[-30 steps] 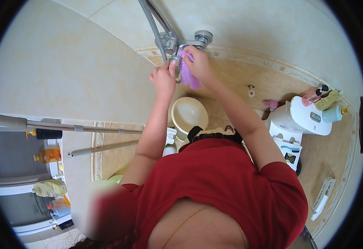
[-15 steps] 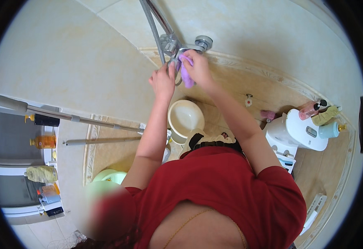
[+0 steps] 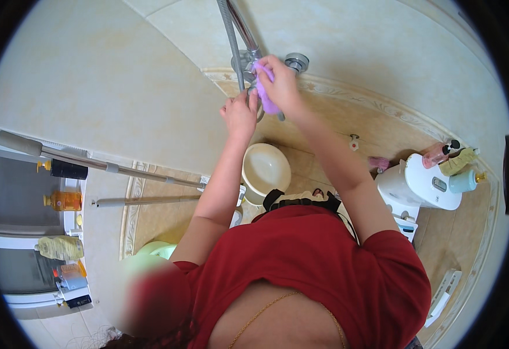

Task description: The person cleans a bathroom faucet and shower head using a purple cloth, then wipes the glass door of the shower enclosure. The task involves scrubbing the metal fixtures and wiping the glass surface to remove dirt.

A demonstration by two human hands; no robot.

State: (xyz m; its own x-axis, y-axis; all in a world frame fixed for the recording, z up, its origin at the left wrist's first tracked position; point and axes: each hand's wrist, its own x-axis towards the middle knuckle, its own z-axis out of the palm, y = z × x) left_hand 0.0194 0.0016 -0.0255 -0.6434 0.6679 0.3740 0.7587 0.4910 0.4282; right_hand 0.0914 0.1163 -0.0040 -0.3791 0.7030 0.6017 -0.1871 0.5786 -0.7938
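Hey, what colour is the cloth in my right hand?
Light purple: the crumpled fabric cloth in your right hand shows best in the head view.

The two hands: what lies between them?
In the head view, a purple cloth, held in the right hand, lies between it and the left hand.

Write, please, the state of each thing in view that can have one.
Purple cloth, bunched in right hand
Left hand, at the faucet
Faucet, partly hidden; on/off unclear
White bucket, upright, open
Toilet tank, covered
Pink pump bottle, standing
Blue pump bottle, standing
Shower hose, hanging
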